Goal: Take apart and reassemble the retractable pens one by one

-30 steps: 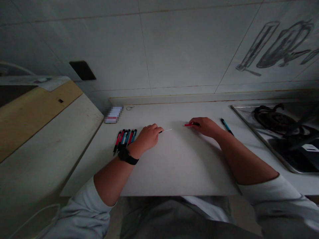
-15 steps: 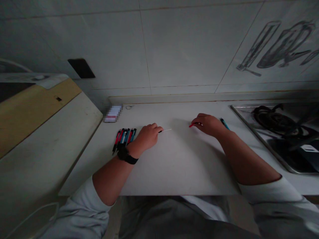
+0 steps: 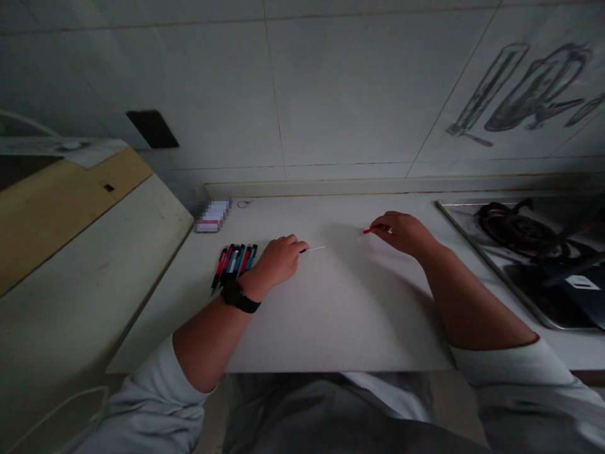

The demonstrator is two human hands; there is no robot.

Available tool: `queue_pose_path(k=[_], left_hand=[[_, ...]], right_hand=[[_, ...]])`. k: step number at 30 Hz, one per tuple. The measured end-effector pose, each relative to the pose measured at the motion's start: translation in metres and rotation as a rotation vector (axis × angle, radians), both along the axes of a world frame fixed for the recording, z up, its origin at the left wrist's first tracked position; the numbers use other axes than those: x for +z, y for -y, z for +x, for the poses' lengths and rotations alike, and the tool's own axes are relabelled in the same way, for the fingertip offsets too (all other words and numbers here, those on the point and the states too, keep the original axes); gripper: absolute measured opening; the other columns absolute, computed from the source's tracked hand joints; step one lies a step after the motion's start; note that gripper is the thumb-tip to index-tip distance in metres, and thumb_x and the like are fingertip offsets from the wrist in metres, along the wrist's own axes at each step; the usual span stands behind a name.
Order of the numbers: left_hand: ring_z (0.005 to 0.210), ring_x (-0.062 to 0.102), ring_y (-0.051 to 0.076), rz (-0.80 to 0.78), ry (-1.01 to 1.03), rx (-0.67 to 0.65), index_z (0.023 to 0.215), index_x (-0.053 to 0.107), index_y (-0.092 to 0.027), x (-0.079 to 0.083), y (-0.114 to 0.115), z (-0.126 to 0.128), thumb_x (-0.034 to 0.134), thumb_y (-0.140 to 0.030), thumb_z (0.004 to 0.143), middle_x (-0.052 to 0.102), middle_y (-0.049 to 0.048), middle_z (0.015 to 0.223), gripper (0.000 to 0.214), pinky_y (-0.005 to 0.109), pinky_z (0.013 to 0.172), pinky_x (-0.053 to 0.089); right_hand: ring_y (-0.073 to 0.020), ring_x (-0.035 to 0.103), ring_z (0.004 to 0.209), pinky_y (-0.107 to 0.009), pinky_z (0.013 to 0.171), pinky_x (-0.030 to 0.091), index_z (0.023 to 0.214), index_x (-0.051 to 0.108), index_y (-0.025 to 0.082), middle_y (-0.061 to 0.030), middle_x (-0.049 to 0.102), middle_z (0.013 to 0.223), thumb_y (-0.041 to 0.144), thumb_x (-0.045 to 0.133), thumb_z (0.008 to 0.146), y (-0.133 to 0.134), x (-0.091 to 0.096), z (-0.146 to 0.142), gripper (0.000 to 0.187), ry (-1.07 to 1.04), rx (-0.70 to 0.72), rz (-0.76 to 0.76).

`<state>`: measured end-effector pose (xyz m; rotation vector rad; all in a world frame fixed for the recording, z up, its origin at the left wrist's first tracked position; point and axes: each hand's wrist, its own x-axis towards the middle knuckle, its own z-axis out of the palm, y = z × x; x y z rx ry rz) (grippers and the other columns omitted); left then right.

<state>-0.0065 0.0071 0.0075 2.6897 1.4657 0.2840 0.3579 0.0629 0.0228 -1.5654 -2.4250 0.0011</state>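
Note:
My left hand (image 3: 281, 258) is closed on a black pen part with a thin white pen refill (image 3: 316, 248) sticking out to the right, low over the countertop (image 3: 326, 321). To its right, apart from it, my right hand (image 3: 401, 233) pinches a short red piece that looks like a pen barrel (image 3: 367, 231); its fingers cover the rest. Several pens (image 3: 230, 260) with red, blue and black barrels lie side by side just left of my left hand, partly covered by my wrist and black watch (image 3: 240, 296).
A phone-like object (image 3: 213, 216) with a blurred screen lies at the back left, beside a small ring (image 3: 243, 203). A pale cabinet (image 3: 94, 252) borders the left side. The gas stove (image 3: 520, 236) is on the right, and a tiled wall (image 3: 340, 94) rises behind.
My right hand has shifted slightly right and up with the red piece, which now points more level. The blue pen seen behind that hand is now hidden. My left hand has barely moved.

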Motion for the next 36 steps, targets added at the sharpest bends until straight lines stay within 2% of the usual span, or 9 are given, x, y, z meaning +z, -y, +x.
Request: queue_pose_path(k=[4,7,11,16,18,22,26,36], left_hand=[[0.098,0.063,0.023,-0.001,-0.002,-0.002,0.123,0.07,-0.023,0.001,0.0,0.0,0.047,-0.005,0.095,0.067,0.0091,0.108,0.04,0.039,0.091,0.05],[0.098,0.063,0.023,-0.003,-0.022,0.004,0.123,0.071,-0.022,0.001,0.0,0.001,0.047,-0.005,0.095,0.067,0.009,0.107,0.04,0.038,0.09,0.05],[0.098,0.063,0.023,0.002,-0.021,0.001,0.123,0.071,-0.023,0.002,0.0,0.001,0.046,-0.005,0.096,0.067,0.0088,0.107,0.041,0.038,0.091,0.049],[0.097,0.063,0.023,0.001,-0.032,-0.005,0.122,0.071,-0.022,0.003,0.001,0.001,0.047,-0.005,0.095,0.067,0.0091,0.107,0.04,0.038,0.09,0.05],[0.097,0.063,0.023,0.005,-0.025,-0.004,0.121,0.071,-0.022,0.004,0.001,0.001,0.047,-0.005,0.095,0.067,0.0091,0.106,0.04,0.038,0.09,0.05],[0.097,0.063,0.023,0.01,-0.026,-0.011,0.121,0.071,-0.023,0.002,0.0,0.0,0.047,-0.005,0.095,0.067,0.0088,0.106,0.039,0.038,0.089,0.05],[0.098,0.063,0.024,0.014,-0.039,-0.011,0.122,0.071,-0.022,0.001,-0.001,-0.001,0.048,-0.005,0.095,0.067,0.0088,0.108,0.04,0.038,0.089,0.05],[0.098,0.063,0.024,0.0,-0.01,-0.012,0.122,0.071,-0.022,-0.002,-0.001,0.0,0.048,-0.005,0.095,0.067,0.0094,0.108,0.04,0.039,0.089,0.049]], right_hand=[[-0.0231,0.067,0.086,-0.032,0.073,0.047,0.104,0.078,0.024,-0.0079,0.076,0.103,0.035,0.056,0.096,-0.003,-0.005,0.002,0.026,0.079,-0.109,-0.078],[-0.0237,0.067,0.088,-0.033,0.075,0.047,0.103,0.078,0.024,-0.0086,0.075,0.103,0.034,0.059,0.095,-0.007,-0.014,0.005,0.023,0.118,-0.069,-0.154],[-0.024,0.067,0.092,-0.034,0.084,0.049,0.103,0.078,0.024,-0.0107,0.072,0.105,0.017,0.06,0.09,-0.012,-0.024,0.009,0.023,0.125,-0.038,-0.159],[-0.0242,0.064,0.109,-0.036,0.102,0.048,0.092,0.08,0.024,-0.0094,0.069,0.11,0.006,0.06,0.082,-0.012,-0.023,0.004,0.029,0.041,0.071,-0.158],[-0.0241,0.064,0.111,-0.036,0.105,0.048,0.096,0.079,0.024,-0.0098,0.068,0.116,0.005,0.059,0.082,-0.01,-0.021,0.002,0.031,0.013,0.08,-0.144],[-0.0232,0.067,0.097,-0.036,0.096,0.052,0.116,0.074,0.021,-0.0125,0.069,0.112,0.016,0.055,0.092,-0.006,-0.016,0.001,0.031,0.003,-0.027,-0.109],[-0.0239,0.069,0.092,-0.035,0.089,0.053,0.118,0.073,0.018,-0.0122,0.072,0.105,0.029,0.062,0.094,-0.005,-0.014,-0.002,0.03,0.045,-0.04,-0.185],[-0.0214,0.073,0.095,-0.031,0.09,0.054,0.124,0.075,0.023,-0.0085,0.076,0.115,0.021,0.065,0.09,-0.001,-0.019,-0.018,0.036,-0.049,-0.02,-0.198]])
